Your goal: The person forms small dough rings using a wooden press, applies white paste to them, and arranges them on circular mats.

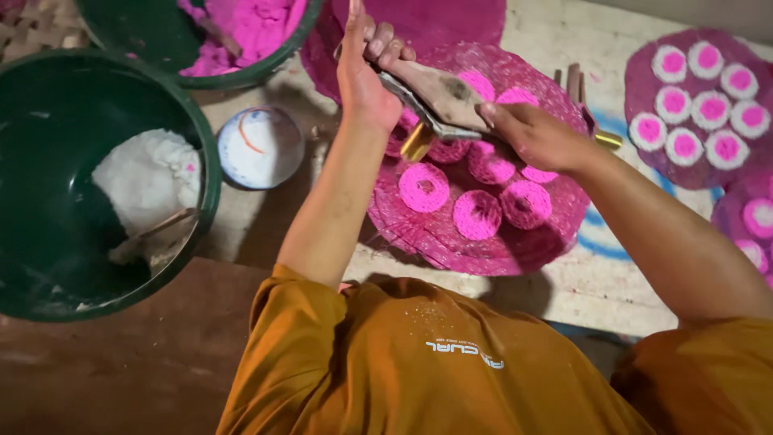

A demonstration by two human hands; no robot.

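Both hands, left hand (366, 76) and right hand (531, 133), grip a press (435, 97) above a round tray (483, 250). Noodle rings (477, 214) lie on it just below the grip. Two basins (201, 161) sit left of the grip

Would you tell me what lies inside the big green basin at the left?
The green basin holds a lump of white dough and a stick-like tool against it. The basin's dark bottom beneath them is covered.

Floor (555, 282), perhaps concrete: green basins (205, 161), white bowl (260, 147), pink woven mats (435, 238).
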